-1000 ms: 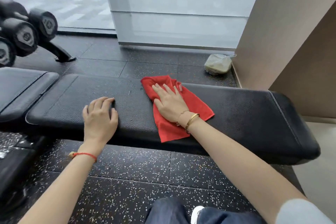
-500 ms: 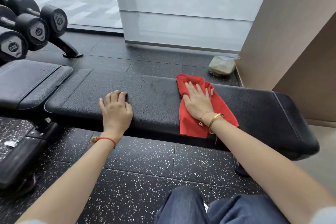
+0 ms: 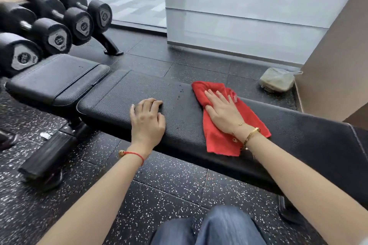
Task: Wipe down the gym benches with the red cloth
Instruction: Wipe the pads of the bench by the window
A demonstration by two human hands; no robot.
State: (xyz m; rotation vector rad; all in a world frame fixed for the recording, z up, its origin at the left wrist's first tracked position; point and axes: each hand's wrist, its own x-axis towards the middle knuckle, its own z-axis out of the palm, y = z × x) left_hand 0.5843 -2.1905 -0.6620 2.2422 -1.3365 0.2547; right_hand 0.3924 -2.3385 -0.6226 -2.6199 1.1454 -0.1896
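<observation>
Black pebbled padding covers the long bench, which runs from lower right to upper left and meets a shorter seat pad at a narrow gap. Its near edge overhangs speckled rubber floor, bare between the bench and the person's denim-clad knees. Beyond its far edge lie more dark floor tiles, with a pale bag in the corner by a beige wall. A rack of dumbbells crowds the upper left, just behind the seat pad.

Lying across the bench is the red cloth, one corner at the far edge and its lower end draped over the near edge. On it presses the right hand, flat, fingers straight and slightly spread toward the far side, gripping nothing; a gold bracelet circles the wrist. Left of the cloth and apart from it, the left hand rests on the bare padding, palm down, fingers bent with the tips on the surface, holding nothing; a red string is tied round that wrist. Small dark specks dot the padding between the two hands.

Half a second ago the view sat further right, with fewer dumbbells showing; the cloth and right hand lie on much the same stretch of bench, and the left hand keeps its braced place.
</observation>
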